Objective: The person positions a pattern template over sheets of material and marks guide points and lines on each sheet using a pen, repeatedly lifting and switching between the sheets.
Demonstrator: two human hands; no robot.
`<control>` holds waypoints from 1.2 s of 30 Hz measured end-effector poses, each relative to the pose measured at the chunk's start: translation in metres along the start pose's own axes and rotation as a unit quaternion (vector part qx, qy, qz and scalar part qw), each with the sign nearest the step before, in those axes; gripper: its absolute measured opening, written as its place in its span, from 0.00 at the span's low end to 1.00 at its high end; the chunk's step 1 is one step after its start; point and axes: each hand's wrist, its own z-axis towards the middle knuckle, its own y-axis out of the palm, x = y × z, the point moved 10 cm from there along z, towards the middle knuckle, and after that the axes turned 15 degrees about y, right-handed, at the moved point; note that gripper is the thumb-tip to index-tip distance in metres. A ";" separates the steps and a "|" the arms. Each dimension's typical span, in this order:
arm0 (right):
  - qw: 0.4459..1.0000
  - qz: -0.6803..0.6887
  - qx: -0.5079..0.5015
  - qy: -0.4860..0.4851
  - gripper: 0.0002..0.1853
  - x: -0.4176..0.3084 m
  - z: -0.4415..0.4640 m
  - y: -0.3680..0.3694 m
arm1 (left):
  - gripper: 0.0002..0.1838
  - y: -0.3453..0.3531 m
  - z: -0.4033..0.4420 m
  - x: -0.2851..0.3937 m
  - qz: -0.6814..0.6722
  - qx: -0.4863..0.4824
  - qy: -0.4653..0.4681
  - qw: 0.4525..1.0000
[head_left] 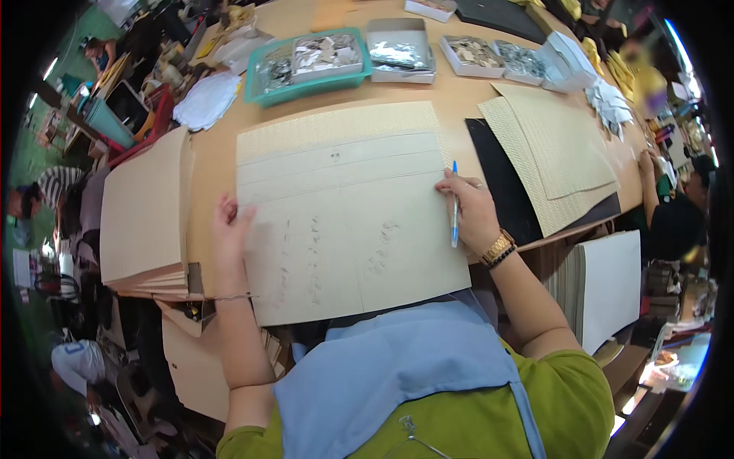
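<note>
A large greyish-beige cardboard sheet [344,214] lies in front of me, with ruled lines and handwriting on it. Its near edge reaches over the table edge towards my lap. Under its far end a woven-textured cream sheet [336,126] shows. My right hand [472,210] holds a blue pen [456,214] upright against the fingers, at the right edge of the cardboard. At the left edge is my left hand [231,222], slightly blurred, thumb apart from the half-curled fingers; whether it touches the sheet I cannot tell.
Stacked boards [145,214] stand at left, and another stack [612,283] at right. Woven sheets [550,145] lie on a black board [497,168]. At the back are a teal tray [306,96] and white boxes [401,76] of small pieces. Other people work around.
</note>
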 end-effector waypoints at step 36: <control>0.889 -0.271 0.087 0.360 0.38 0.237 0.040 -0.207 | 0.27 -0.046 -0.011 -0.050 -0.535 0.170 -0.120 0.819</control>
